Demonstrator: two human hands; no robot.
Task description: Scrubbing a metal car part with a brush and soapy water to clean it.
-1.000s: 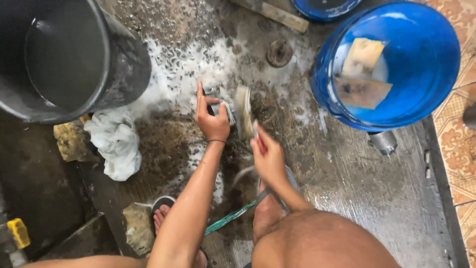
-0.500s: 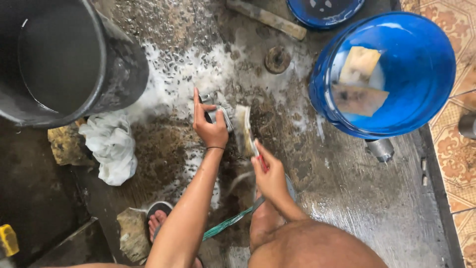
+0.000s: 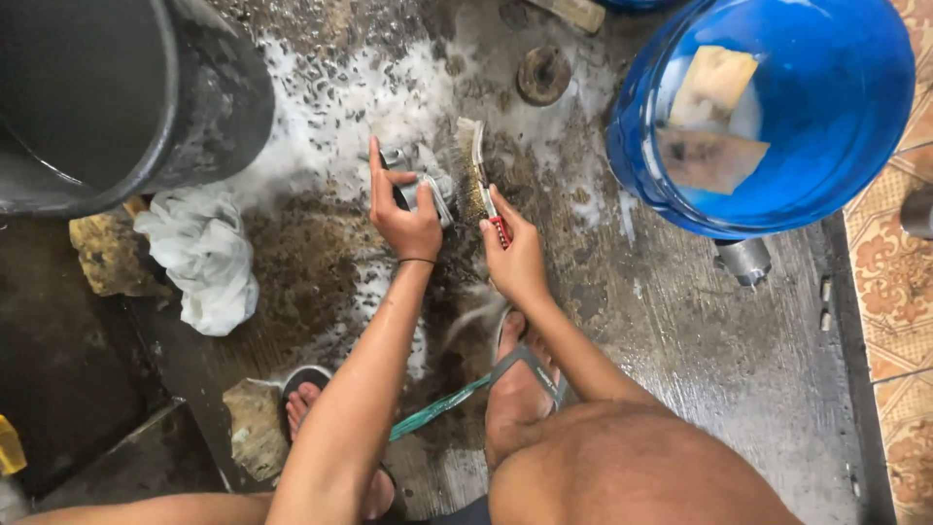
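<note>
Metal part [image 3: 420,185], a small grey piece, sits on the wet, soapy floor [image 3: 700,331] at centre frame, slightly above the middle. Left hand [image 3: 406,219] is closed over its near side, thumb and fingers clamping it and the index finger stretched up along its left edge; this hold seems meant to pin the part down against the scrubbing. Right hand [image 3: 513,255] is wrapped around the red handle of a wire brush [image 3: 473,175], whose bristle head lies against the right side of the part. Brush long axis runs nearly vertical in the frame, head toward the top, handle toward the bottom, bristles facing left onto the part. Orientation of the part itself cannot be told, since fingers and foam hide most of it.

Foam [image 3: 330,107] spreads from the part toward the upper left. A black tub [image 3: 209,107] fills the upper left corner; a white rag [image 3: 202,255] lies just below it, at left. A blue bucket [image 3: 777,185] with water and pale sponge-like pieces stands at upper right, within reach of the brush hand. Sandalled feet [image 3: 520,384] are planted at lower centre, either side of a green strap [image 3: 437,408], so the person appears to crouch over the work.
</note>
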